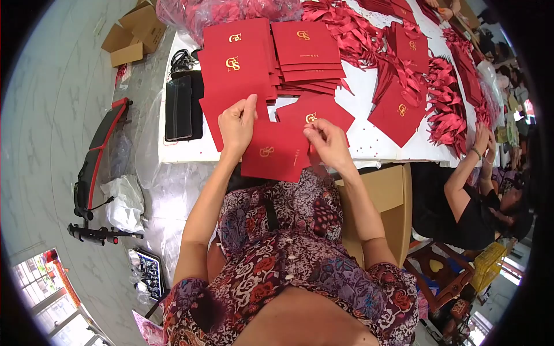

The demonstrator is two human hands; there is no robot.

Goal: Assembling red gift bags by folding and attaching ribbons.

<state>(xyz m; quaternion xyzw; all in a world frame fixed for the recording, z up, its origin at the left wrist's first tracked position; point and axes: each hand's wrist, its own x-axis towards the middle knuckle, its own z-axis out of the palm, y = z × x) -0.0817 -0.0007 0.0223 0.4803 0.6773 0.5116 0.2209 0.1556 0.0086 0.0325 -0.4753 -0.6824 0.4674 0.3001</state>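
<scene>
A flat red paper bag [274, 153] with a gold emblem lies tilted in front of me, over the table's near edge. My left hand [238, 127] is closed with its thumb up at the bag's upper left corner; whatever its curled fingers hold is hidden. At the bag's upper right edge, my right hand [330, 144] pinches with thumb and forefinger. Something thin and dark red hangs below that hand, too blurred to name. Just beyond my hands lie another red bag [332, 112] and a stack of red bags [236, 75].
The white-covered table [360, 138] carries more bag stacks [306, 43] and heaps of red ribbon [346, 34]. A black case [178, 108] lies at its left. An open cardboard box [378, 193] stands by my right arm. Another person's arms [470, 161] reach over the table's right.
</scene>
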